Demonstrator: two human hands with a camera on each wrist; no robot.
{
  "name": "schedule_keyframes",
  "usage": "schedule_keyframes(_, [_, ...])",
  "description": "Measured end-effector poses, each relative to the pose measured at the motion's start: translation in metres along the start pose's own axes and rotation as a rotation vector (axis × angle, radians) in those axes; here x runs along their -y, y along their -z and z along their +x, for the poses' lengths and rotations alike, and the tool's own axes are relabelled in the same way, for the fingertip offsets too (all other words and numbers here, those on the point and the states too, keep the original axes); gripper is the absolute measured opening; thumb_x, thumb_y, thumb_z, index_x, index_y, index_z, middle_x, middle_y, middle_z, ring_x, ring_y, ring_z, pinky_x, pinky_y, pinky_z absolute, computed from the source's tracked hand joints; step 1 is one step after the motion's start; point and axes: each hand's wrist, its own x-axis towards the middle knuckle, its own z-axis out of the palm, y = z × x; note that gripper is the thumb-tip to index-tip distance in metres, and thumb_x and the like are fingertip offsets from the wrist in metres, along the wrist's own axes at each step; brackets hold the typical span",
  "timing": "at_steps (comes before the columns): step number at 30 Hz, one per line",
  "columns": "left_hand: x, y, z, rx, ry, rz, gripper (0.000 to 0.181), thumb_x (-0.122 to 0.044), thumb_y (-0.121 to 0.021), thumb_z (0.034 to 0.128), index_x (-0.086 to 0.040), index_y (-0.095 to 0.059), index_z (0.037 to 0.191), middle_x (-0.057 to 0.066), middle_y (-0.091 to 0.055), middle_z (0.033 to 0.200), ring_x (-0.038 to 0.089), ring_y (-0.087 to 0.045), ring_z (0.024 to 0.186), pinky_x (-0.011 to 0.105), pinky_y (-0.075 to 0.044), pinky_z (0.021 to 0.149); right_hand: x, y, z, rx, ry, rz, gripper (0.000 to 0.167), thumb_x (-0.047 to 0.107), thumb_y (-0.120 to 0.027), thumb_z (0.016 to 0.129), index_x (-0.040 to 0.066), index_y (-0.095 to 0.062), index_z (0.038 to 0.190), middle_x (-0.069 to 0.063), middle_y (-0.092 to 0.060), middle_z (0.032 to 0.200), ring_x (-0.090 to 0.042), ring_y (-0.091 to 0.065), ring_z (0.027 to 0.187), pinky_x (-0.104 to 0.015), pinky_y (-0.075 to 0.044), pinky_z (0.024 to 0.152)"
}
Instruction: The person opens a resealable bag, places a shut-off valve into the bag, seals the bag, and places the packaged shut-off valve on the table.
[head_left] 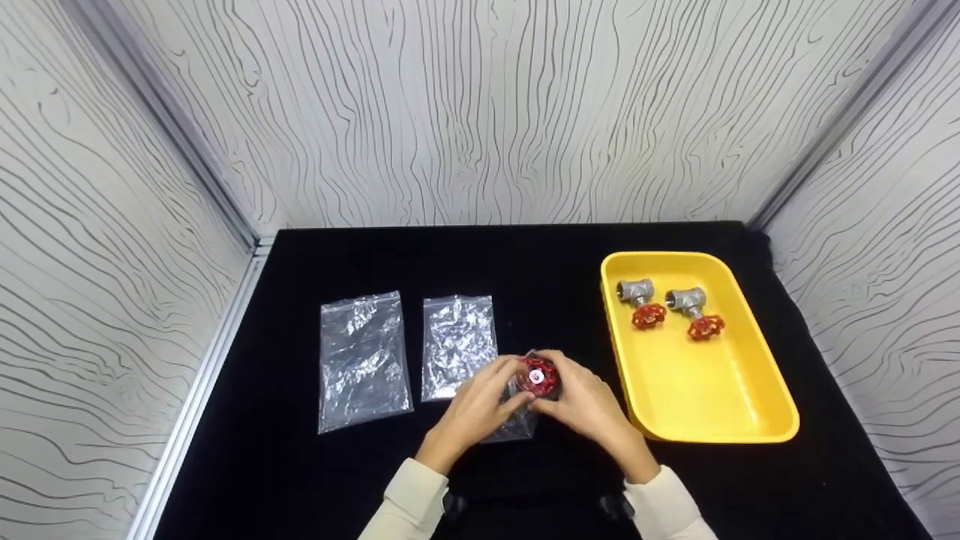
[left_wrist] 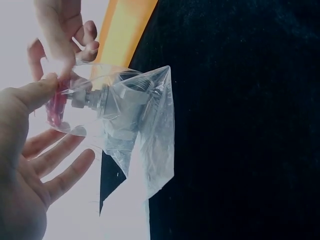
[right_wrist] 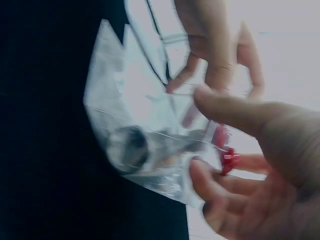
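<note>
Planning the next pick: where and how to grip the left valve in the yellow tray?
Probably the rim of its red handwheel, pinched from above and the near side: the wheel is the nearest end, bare tray floor before it; the metal body lies beyond, by the left wall.

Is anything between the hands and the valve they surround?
Yes: the clear bag wraps the valve's metal body. Whether it separates the red handwheel from the left hand or right hand, I can't tell.

Black tabletop (head_left: 247, 469), white panels (head_left: 480, 112) (wavy dark grain), silver rail (head_left: 201, 390)
</note>
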Motion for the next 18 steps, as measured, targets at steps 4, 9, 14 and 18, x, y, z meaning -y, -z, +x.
schedule_keyframes(4, [0.000, 0.003, 0.003, 0.026, 0.047, -0.045, 0.047, -0.041, -0.070, 0.1021, -0.014, -0.060, 0.139, 0.002, -0.070, 0.135, 0.018, -0.070, 0.121, 0.034, -0.060, 0.103, -0.001, -0.005, -0.001, -0.065, 0.008, 0.006, 0.062, 0.019, -0.094, 0.079, 0.015, -0.065, 0.134, -0.012, -0.077, 0.120, -0.029, -0.075, 0.098, -0.052, -0.063, 0.081])
schedule_keyframes(9, [0.003, 0.007, 0.011, 0.052, 0.136, -0.104, 0.037, -0.037, -0.052, 0.1125, -0.016, -0.060, 0.142, 0.003, -0.072, 0.134, 0.020, -0.070, 0.121, 0.040, -0.060, 0.104, -0.006, -0.001, 0.001, -0.030, 0.005, 0.061, 0.062, 0.019, -0.096, 0.078, 0.016, -0.066, 0.132, -0.003, -0.073, 0.099, -0.010, -0.061, 0.076, -0.030, -0.055, 0.068])
schedule_keyframes(14, [0.009, 0.009, 0.024, 0.074, 0.158, -0.139, 0.034, -0.016, -0.043, 0.1142, -0.014, -0.058, 0.145, 0.007, -0.069, 0.140, 0.024, -0.070, 0.124, 0.041, -0.058, 0.107, -0.013, 0.004, 0.003, 0.008, 0.036, 0.133, 0.062, 0.019, -0.095, 0.080, 0.014, -0.067, 0.135, 0.000, -0.069, 0.094, -0.005, -0.055, 0.069, -0.021, -0.049, 0.062])
schedule_keyframes(18, [0.014, 0.007, 0.031, 0.134, 0.148, -0.165, 0.045, -0.005, -0.046, 0.1102, -0.015, -0.053, 0.153, 0.007, -0.065, 0.146, 0.023, -0.067, 0.129, 0.040, -0.056, 0.112, -0.019, 0.006, 0.005, 0.030, 0.088, 0.158, 0.062, 0.021, -0.093, 0.083, 0.013, -0.068, 0.139, -0.002, -0.071, 0.102, -0.009, -0.060, 0.073, -0.022, -0.051, 0.065])
